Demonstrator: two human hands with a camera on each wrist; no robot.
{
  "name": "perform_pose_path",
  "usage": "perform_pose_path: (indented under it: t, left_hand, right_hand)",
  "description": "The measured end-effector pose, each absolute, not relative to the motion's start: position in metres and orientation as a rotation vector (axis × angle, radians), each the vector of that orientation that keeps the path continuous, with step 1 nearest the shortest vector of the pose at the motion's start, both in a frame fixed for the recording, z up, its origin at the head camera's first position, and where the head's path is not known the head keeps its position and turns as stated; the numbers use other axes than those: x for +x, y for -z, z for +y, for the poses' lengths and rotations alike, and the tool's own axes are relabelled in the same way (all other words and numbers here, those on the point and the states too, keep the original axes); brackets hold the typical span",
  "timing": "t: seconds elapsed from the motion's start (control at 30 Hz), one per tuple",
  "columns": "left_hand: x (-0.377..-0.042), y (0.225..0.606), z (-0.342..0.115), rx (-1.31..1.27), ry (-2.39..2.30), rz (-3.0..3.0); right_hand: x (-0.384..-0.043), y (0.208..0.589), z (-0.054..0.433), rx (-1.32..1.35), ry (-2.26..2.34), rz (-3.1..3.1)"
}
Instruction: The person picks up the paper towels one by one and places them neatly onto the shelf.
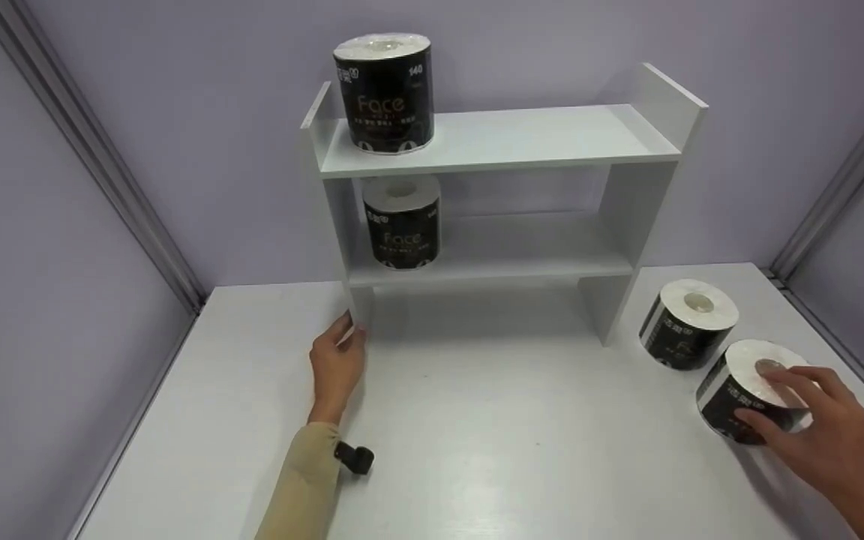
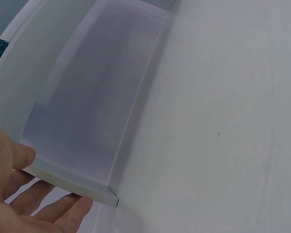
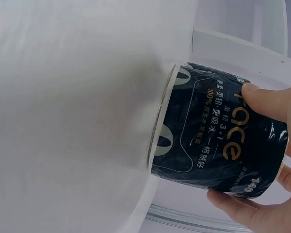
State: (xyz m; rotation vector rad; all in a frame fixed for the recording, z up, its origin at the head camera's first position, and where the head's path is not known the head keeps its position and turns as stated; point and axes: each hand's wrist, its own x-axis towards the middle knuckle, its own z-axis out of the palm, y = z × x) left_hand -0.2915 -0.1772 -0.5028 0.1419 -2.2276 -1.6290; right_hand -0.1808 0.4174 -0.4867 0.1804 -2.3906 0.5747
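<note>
My left hand (image 1: pixel 337 369) holds the lower left side panel of a white two-tier shelf (image 1: pixel 529 268). In the left wrist view, the thumb lies on one face of the panel and the fingers on the other. At the right of the table, my right hand (image 1: pixel 828 433) grips a toilet paper roll (image 1: pixel 728 405) in black printed wrap. The right wrist view shows thumb and fingers on opposite sides of this roll (image 3: pixel 208 131), close over the white surface. A second roll (image 1: pixel 679 341) stands just behind it, upright.
One toilet paper roll (image 1: pixel 387 105) stands on the shelf's top board at the left end. Another roll (image 1: pixel 404 236) stands below it on the middle board. The white table (image 1: pixel 477 450) meets pale walls, with metal rails (image 1: pixel 844 180) at the corners.
</note>
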Motion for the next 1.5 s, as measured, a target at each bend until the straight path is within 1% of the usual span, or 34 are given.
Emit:
perform_pose_path:
  t: [0.47,0.73,1.1,1.5]
  left_hand:
    - [-0.290,0.501,-0.176,0.096,1.632,-2.225]
    - [-0.290,0.502,-0.177,0.122,1.645,-2.211]
    - [-0.290,0.503,-0.176,0.095,1.640,-2.195]
    - [-0.290,0.502,-0.174,0.123,1.636,-2.219]
  right_hand:
    - [-0.180,0.481,0.415,0.205,-0.574,-2.307]
    - [-0.182,0.482,0.410,0.208,-0.632,-2.286]
    - [-0.185,0.481,0.403,0.279,-0.661,-2.254]
    - [-0.184,0.477,0.393,0.247,-0.692,-2.253]
